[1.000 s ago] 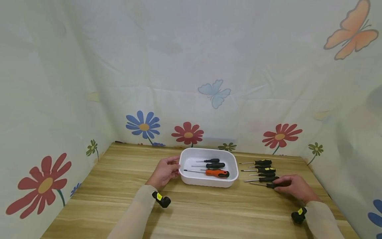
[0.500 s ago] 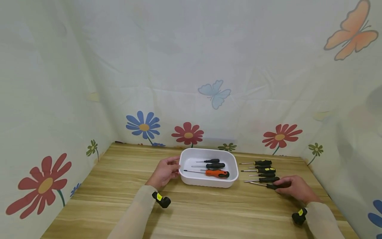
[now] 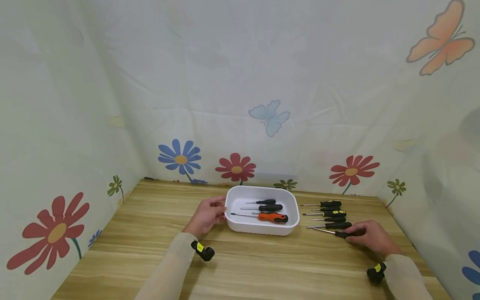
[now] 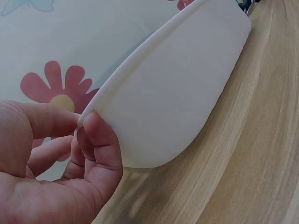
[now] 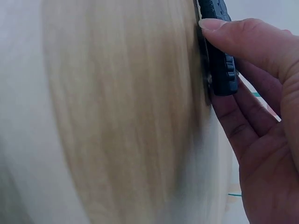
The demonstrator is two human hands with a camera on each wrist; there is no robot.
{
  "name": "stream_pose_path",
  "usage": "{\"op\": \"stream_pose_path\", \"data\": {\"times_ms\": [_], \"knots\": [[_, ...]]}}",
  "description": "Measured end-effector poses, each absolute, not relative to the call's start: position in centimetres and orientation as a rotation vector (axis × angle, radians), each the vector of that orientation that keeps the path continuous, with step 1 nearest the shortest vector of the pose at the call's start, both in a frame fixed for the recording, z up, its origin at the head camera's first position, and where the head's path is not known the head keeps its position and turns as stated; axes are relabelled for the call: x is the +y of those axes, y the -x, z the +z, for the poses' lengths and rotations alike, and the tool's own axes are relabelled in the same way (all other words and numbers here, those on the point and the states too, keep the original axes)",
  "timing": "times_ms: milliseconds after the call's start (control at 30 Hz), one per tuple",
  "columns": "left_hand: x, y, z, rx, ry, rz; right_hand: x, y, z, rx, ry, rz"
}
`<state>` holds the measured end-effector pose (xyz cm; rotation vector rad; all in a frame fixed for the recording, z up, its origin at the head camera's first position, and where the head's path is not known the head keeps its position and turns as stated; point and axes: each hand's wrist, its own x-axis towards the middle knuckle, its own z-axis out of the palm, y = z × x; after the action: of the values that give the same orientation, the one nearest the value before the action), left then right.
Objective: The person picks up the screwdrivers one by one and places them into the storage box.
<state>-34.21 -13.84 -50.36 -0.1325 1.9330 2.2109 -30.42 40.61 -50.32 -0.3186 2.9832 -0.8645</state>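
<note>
Meanwhile, left hand [image 3: 207,216] pinched rim of white tray [image 3: 262,227]; right hand [image 3: 369,236] gripped black screwdriver [image 3: 335,233] by handle, nearest of row on table [image 3: 262,266]. Risk: long shaft could sweep adjacent drivers [image 3: 330,214] when swung twd tray.

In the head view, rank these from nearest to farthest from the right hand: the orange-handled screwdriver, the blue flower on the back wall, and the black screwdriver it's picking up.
1. Black screwdriver: in the right hand's grip, right side of the table.
2. Orange-handled screwdriver: inside the white tray, at the centre.
3. Blue flower: on the back wall, far left.
</note>
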Motion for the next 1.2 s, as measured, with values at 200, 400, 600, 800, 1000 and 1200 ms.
{"op": "stream_pose_path", "data": {"times_ms": [200, 400, 600, 800, 1000, 1200], "knots": [[-13.8, 34.1, -50.3, 1.934, 0.139, 2.213, 40.8, 30.3, -50.3, 2.990, 0.316, -0.858], [-13.8, 34.0, -50.2, 1.934, 0.141, 2.212, 40.8, 30.0, -50.1, 2.968, 0.310, -0.909], [-13.8, 34.0, -50.1, 1.927, 0.148, 2.215, 40.6, 29.5, -49.8, 2.967, 0.275, -0.925], [-13.7, 34.1, -50.1, 1.925, 0.151, 2.215, 40.5, 28.8, -49.2, 2.958, 0.277, -0.994], [-13.8, 34.1, -50.2, 1.918, 0.163, 2.210, 40.7, 28.5, -49.1, 2.955, 0.350, -1.112], [-13.8, 34.0, -50.1, 1.920, 0.159, 2.204, 40.7, 28.2, -48.7, 2.971, 0.322, -1.142]]}}
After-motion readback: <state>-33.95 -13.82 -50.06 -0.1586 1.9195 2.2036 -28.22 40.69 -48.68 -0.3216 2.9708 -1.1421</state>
